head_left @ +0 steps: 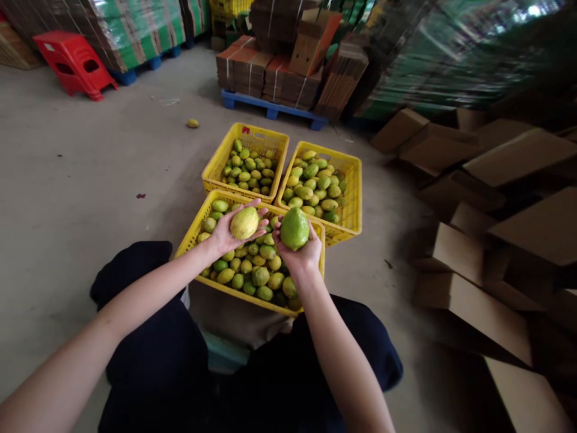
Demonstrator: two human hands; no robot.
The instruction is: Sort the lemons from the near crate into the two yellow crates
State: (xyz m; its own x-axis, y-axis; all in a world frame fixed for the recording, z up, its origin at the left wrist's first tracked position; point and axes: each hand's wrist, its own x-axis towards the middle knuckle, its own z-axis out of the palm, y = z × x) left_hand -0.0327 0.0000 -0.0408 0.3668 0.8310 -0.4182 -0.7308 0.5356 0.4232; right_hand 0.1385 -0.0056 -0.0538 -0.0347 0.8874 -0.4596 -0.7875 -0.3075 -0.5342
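A yellow lemon [244, 223] rests on the upturned palm of my left hand [224, 233], its fingers stretched out beneath the fruit. My right hand [303, 254] cups a larger green lemon [294, 229] with the fingers curled round its sides. Both hands are side by side above the near yellow crate [252, 300], which holds many green and yellow lemons [260, 276]. Behind it stand two more yellow crates, the far left crate [208, 173] and the far right crate [357, 201], each with lemons inside.
One lemon [193, 123] lies on the floor beyond the crates. A red stool [76, 63] stands at the far left. Flattened cartons sit on a blue pallet [274, 110] at the back. Open cardboard boxes [478, 294] crowd the right side.
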